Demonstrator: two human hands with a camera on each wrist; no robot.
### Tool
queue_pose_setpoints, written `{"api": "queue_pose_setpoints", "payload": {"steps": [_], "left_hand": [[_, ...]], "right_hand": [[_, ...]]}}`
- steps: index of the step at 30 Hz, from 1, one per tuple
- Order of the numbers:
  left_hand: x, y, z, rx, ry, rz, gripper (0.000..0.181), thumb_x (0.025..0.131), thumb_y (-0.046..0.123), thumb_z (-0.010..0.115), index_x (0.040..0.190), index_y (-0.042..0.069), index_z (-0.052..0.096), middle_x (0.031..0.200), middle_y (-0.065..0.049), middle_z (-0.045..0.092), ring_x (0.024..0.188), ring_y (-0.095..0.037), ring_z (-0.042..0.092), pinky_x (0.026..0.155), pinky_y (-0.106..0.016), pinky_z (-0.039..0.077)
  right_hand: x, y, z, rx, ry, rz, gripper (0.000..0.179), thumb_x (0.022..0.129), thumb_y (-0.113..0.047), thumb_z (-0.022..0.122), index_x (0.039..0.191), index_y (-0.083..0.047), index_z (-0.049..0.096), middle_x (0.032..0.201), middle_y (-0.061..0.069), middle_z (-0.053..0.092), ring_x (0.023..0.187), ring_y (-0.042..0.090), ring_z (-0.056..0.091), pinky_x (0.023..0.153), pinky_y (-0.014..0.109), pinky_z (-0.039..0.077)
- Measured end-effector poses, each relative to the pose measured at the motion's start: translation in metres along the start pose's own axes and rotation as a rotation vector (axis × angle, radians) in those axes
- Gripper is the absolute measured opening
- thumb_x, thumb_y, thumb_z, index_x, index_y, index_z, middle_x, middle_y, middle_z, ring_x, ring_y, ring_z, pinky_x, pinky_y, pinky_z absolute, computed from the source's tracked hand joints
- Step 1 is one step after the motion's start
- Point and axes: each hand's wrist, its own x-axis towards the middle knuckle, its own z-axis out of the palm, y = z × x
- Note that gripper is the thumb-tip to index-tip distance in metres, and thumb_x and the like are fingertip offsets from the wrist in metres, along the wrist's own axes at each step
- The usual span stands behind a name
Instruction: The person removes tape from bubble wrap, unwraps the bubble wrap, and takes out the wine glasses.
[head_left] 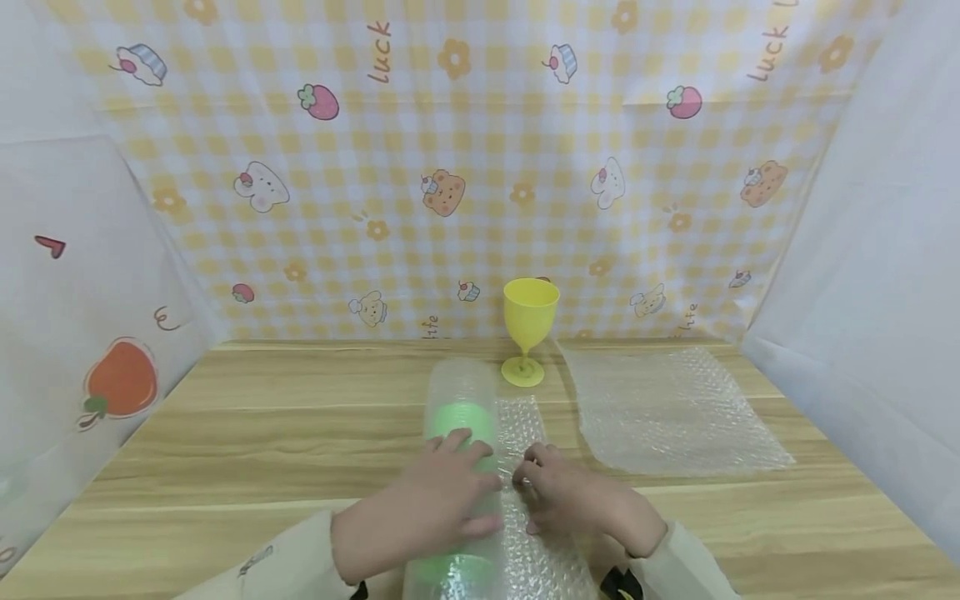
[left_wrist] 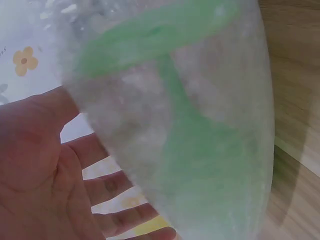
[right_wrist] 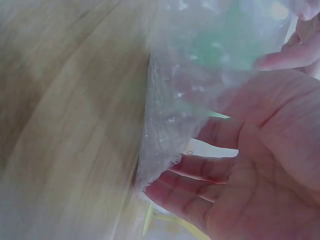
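A green goblet (left_wrist: 200, 160) lies on its side inside a roll of bubble wrap (head_left: 462, 379) on the table. It shows blurred through the layers. My left hand (head_left: 442, 492) rests over the roll, with its fingers spread in the left wrist view. To the right of the roll, a loose flap of the wrap (head_left: 525, 425) lies along the table. At the flap's edge, my right hand (head_left: 573, 500) grips the wrap (right_wrist: 170, 130) with bent fingers. The wrap partly covers the right thumb and fingertips in the right wrist view.
A yellow goblet (head_left: 531, 312) stands upright behind the roll. Another flat bubble wrap sheet (head_left: 667, 408) lies at the back right. The wooden table (head_left: 300, 417) meets a patterned cloth (head_left: 487, 133) at the back, with white cloth (head_left: 862, 250) on both sides.
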Motion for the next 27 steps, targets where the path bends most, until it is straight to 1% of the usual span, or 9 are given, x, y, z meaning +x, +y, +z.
{"api": "queue_pose_setpoints", "payload": {"steps": [4,9,11,14,18,20,22,24,27], "left_hand": [[-0.01,-0.008,-0.001,-0.053,0.04,-0.007,0.037,0.083,0.05,0.059,0.108,0.023,0.067,0.127,-0.006,0.055,0.119,-0.035,0.048,0.096,-0.051,0.044],[-0.023,-0.019,0.001,-0.112,0.094,-0.026,0.038,0.083,0.047,0.061,0.109,0.018,0.065,0.128,-0.01,0.054,0.115,-0.037,0.051,0.094,-0.051,0.046],[-0.029,-0.023,0.002,-0.141,0.109,-0.049,0.041,0.083,0.048,0.061,0.109,0.016,0.064,0.13,-0.013,0.053,0.115,-0.037,0.051,0.092,-0.051,0.047],[-0.036,-0.026,0.003,-0.184,0.119,-0.099,0.045,0.083,0.051,0.06,0.107,0.013,0.061,0.133,-0.017,0.049,0.117,-0.036,0.05,0.091,-0.052,0.047],[-0.043,-0.026,0.004,-0.208,0.139,-0.169,0.049,0.081,0.052,0.061,0.103,0.009,0.056,0.132,-0.019,0.049,0.115,-0.034,0.05,0.088,-0.047,0.049],[-0.045,-0.026,0.005,-0.22,0.154,-0.198,0.051,0.08,0.052,0.064,0.104,0.008,0.054,0.13,-0.018,0.049,0.111,-0.033,0.051,0.086,-0.045,0.049],[-0.045,-0.024,0.005,-0.234,0.156,-0.225,0.056,0.078,0.053,0.065,0.11,0.009,0.052,0.13,-0.019,0.049,0.111,-0.036,0.051,0.086,-0.047,0.05],[-0.045,-0.023,0.005,-0.255,0.144,-0.245,0.062,0.078,0.055,0.064,0.12,0.012,0.052,0.133,-0.02,0.046,0.112,-0.042,0.05,0.085,-0.054,0.05],[-0.044,-0.021,0.006,-0.28,0.103,-0.256,0.062,0.078,0.058,0.061,0.129,0.022,0.052,0.14,-0.023,0.039,0.115,-0.052,0.046,0.085,-0.065,0.045]], "right_hand": [[0.0,0.0,0.0,0.006,0.001,0.009,0.043,0.071,-0.025,0.077,0.108,-0.011,0.06,0.108,-0.001,0.049,0.096,0.013,0.047,0.077,0.025,0.049],[-0.001,0.002,0.0,0.001,0.0,0.011,0.044,0.072,-0.025,0.076,0.111,-0.012,0.06,0.107,-0.002,0.049,0.094,0.011,0.047,0.078,0.024,0.049],[-0.001,0.002,0.0,-0.002,-0.002,0.007,0.045,0.072,-0.025,0.076,0.112,-0.012,0.06,0.106,-0.002,0.049,0.093,0.01,0.047,0.078,0.024,0.049],[-0.001,0.001,-0.001,-0.012,-0.007,0.005,0.046,0.073,-0.026,0.075,0.114,-0.012,0.059,0.106,-0.002,0.049,0.092,0.009,0.047,0.078,0.023,0.049],[0.0,0.0,-0.001,-0.01,-0.01,0.006,0.046,0.073,-0.026,0.075,0.114,-0.011,0.059,0.107,-0.001,0.05,0.094,0.01,0.047,0.078,0.023,0.049],[0.001,-0.001,-0.001,-0.006,-0.011,0.006,0.046,0.073,-0.026,0.075,0.114,-0.011,0.059,0.108,0.0,0.05,0.094,0.011,0.048,0.078,0.023,0.049],[0.001,-0.001,-0.002,-0.002,-0.012,0.006,0.047,0.073,-0.026,0.075,0.114,-0.01,0.059,0.109,0.0,0.05,0.095,0.012,0.048,0.078,0.024,0.049],[0.001,-0.001,-0.001,0.002,-0.015,0.008,0.047,0.073,-0.026,0.076,0.114,-0.01,0.059,0.109,0.0,0.05,0.095,0.012,0.048,0.078,0.024,0.05],[0.001,-0.001,-0.001,0.006,-0.019,0.015,0.046,0.073,-0.026,0.076,0.113,-0.011,0.059,0.108,-0.001,0.049,0.095,0.011,0.048,0.079,0.024,0.049]]}}
